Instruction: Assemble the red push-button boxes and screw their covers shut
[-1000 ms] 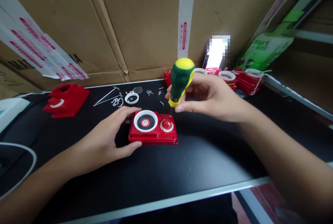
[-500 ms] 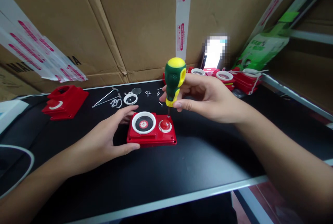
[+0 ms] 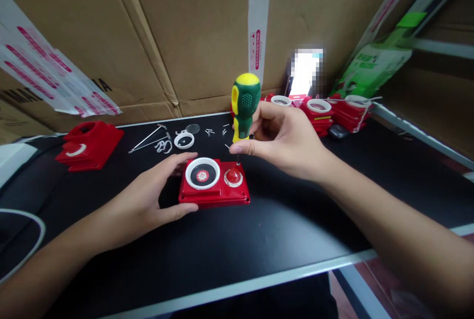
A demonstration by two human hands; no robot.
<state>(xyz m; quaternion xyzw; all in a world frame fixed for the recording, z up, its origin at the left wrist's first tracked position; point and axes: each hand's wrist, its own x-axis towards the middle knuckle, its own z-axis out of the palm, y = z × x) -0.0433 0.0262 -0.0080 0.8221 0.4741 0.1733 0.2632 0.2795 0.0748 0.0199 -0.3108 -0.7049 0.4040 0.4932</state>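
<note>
A flat red plastic unit (image 3: 214, 193) with a white ring and a red dome button lies on the black table (image 3: 259, 240). My left hand (image 3: 148, 200) grips its left end, thumb at the front edge, fingers along the back. My right hand (image 3: 285, 141) holds a short screwdriver (image 3: 244, 104) with a green and yellow handle upright. Its tip stands at the unit's back right corner, behind the dome button.
Loose screws (image 3: 218, 132), a white ring (image 3: 184, 140), a clear lens and metal rods (image 3: 148, 139) lie behind the unit. Another red housing (image 3: 89, 145) sits at the left. More red units (image 3: 326, 111) are stacked at the back right. Cardboard boxes (image 3: 185, 37) wall off the rear.
The screwdriver handle has turned in my right hand's fingers and the view has shifted slightly. My left hand keeps its grip on the red unit.
</note>
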